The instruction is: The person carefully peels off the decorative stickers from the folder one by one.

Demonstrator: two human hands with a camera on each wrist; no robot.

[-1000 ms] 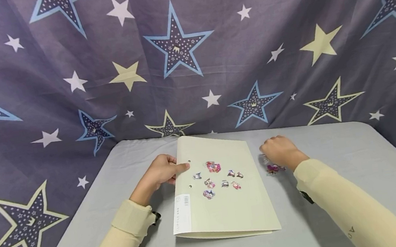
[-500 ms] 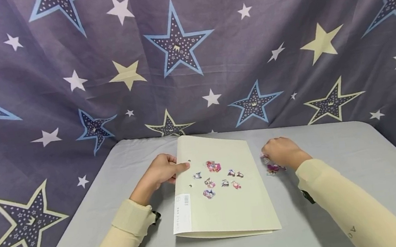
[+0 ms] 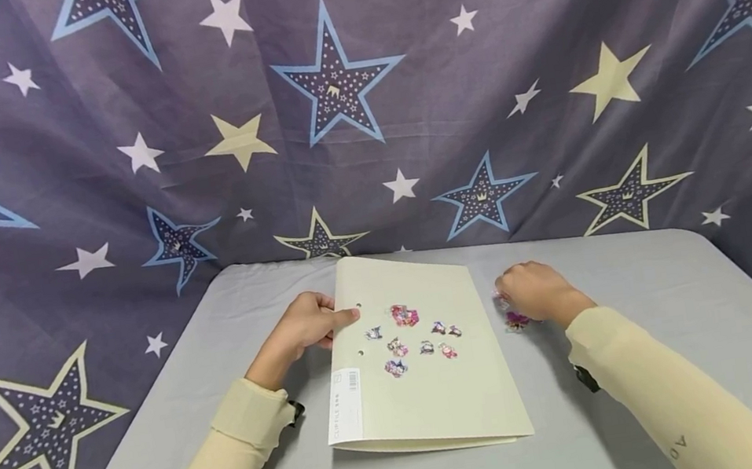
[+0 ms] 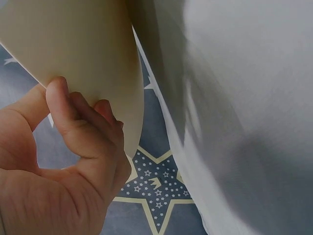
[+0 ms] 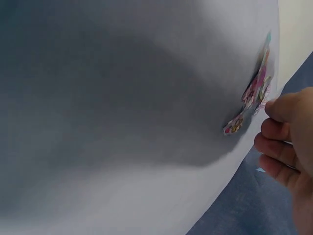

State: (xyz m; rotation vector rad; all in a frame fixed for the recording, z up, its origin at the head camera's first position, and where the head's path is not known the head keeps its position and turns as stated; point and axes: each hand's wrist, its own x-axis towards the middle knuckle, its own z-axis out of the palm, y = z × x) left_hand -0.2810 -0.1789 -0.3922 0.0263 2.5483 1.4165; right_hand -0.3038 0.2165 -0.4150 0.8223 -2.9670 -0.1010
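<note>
In the head view a cream clip-file folder (image 3: pixel 470 404) lies on the grey-covered table, several small colourful cartoon stickers (image 3: pixel 397 367) on its cover. My left hand (image 3: pixel 305 324) grips the folder's left edge, thumb on top and fingers beneath; the left wrist view shows the same cream sheet (image 4: pixel 93 44) between thumb and fingers. Right of the folder, my right hand (image 3: pixel 536 291) bends over a small pile of stickers (image 3: pixel 516 320). In the right wrist view its curled fingers (image 5: pixel 276 147) pinch at the edge of a pinkish sticker (image 5: pixel 264 95); the fingertips are partly hidden.
A white label with a barcode (image 3: pixel 345 405) sits at the folder's lower left, near two punched holes. Behind the table (image 3: pixel 624 273) hangs a dark star-patterned cloth (image 3: pixel 407 143). Cream sleeves cover both forearms.
The left hand and folder have stayed in place. My right hand has shifted very slightly at the sticker pile, covering a little more of its right side.
</note>
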